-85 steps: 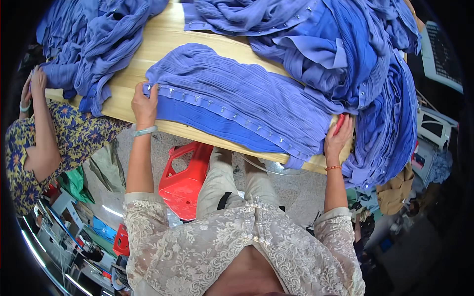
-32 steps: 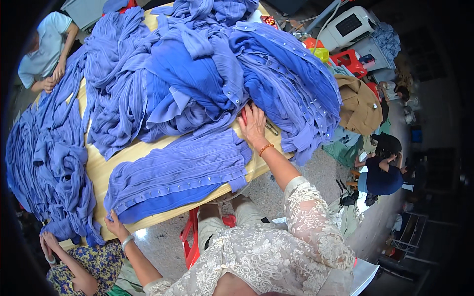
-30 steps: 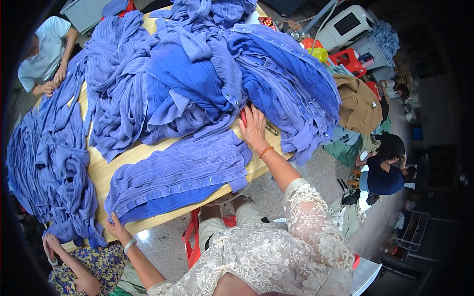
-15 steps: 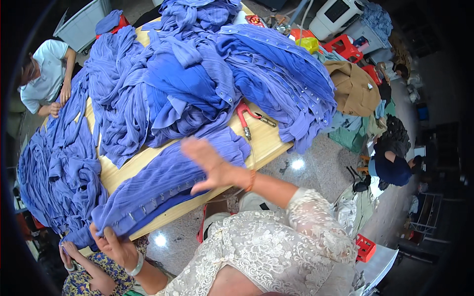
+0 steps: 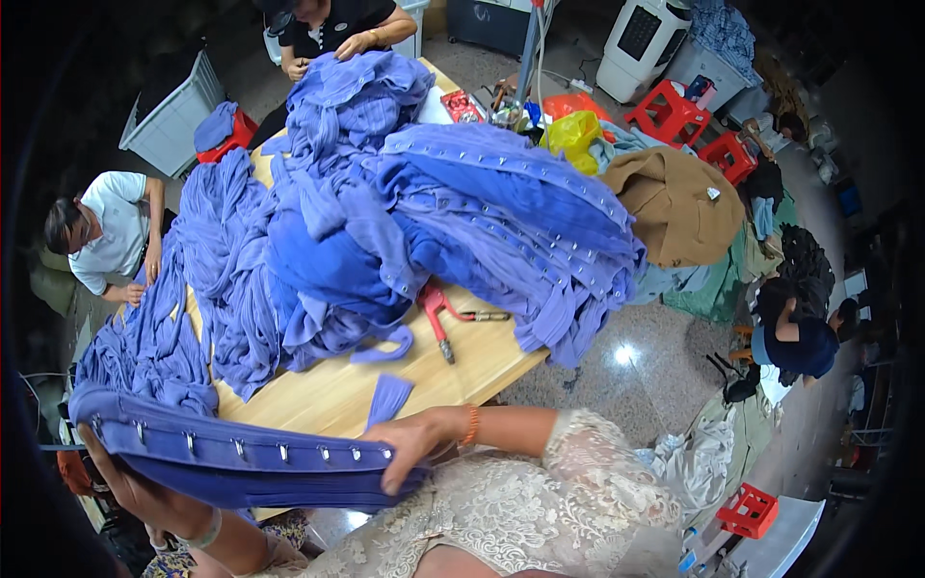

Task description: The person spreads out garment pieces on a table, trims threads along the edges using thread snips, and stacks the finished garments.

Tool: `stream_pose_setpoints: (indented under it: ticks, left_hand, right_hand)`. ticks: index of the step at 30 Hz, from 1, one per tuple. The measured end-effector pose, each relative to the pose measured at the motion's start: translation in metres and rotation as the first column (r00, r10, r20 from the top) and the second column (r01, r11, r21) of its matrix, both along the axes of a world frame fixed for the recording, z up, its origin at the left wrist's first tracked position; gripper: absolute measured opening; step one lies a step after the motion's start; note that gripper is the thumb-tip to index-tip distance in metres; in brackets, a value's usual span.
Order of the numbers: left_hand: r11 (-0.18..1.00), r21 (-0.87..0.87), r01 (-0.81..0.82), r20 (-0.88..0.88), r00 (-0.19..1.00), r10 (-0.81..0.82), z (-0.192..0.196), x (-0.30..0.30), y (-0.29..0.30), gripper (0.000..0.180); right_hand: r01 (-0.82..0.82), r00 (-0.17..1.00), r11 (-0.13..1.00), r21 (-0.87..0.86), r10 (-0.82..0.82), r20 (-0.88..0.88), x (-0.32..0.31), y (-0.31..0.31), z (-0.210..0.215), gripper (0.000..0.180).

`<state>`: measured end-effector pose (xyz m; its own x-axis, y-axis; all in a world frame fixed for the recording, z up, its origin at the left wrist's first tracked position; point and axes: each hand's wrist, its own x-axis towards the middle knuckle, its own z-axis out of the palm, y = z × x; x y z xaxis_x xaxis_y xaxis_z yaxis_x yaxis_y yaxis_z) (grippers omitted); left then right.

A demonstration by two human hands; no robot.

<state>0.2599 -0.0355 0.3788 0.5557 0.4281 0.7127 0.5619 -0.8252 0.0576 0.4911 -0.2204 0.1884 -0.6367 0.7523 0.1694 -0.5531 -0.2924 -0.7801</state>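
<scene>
Apparently so that its row of metal fasteners lies straight and faces up, the blue garment (image 5: 241, 472) is stretched between two hands at eight o'clock, before the lace top (image 5: 540, 491). The right hand (image 5: 412, 445) pinches its near-centre end, thumb over the front. The left hand (image 5: 130, 491) supports the outer end, fingers long and partly behind the cloth; whether they grip, I cannot tell.

Beyond, bare pale wood shows on the table (image 5: 313, 405). A red tool (image 5: 436, 313) lies near the centre, probably left there to be within reach. The blue pile (image 5: 332, 255) fills ten o'clock; at one, a stack (image 5: 520, 207) is layered with studded edges showing, perhaps for order.

Farther out, a person in white (image 5: 120, 231) works at nine and another in black (image 5: 352, 29) at eleven. Speckled floor (image 5: 597, 385) runs toward a red stool (image 5: 747, 511) at four; a cooler (image 5: 644, 48) stands at one.
</scene>
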Motion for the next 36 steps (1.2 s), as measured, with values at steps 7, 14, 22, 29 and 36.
stream_pose_setpoints:
  ticks: [7,14,22,29,36]
  left_hand:
    - [-0.172,-0.120,0.978,0.993,0.114,-0.041,-0.001,0.129,0.019,0.041]
    - [-0.063,-0.263,0.963,0.961,0.267,0.069,-0.039,0.337,0.030,0.029]
    - [0.535,-0.766,0.356,0.530,0.820,0.213,-0.192,0.409,0.126,0.045]
    - [0.754,-0.653,0.072,0.120,0.993,0.009,-0.298,0.269,-0.058,0.062]
    - [0.575,-0.708,-0.411,-0.373,0.908,0.190,-0.369,0.146,-0.110,0.043]
  right_hand:
    - [0.496,0.820,0.868,-0.024,-0.459,0.341,0.187,-0.112,0.078,0.093]
    - [0.692,-0.061,0.440,0.572,-0.755,0.653,0.301,-0.188,0.190,0.089]
    - [0.155,-0.592,0.389,0.908,-0.699,0.401,0.367,-0.050,0.071,0.079]
    - [0.021,-0.739,0.520,0.854,-0.567,0.363,0.377,-0.050,-0.066,0.085]
    - [0.022,-0.320,0.302,0.953,-0.901,0.293,0.278,-0.044,-0.050,0.024]
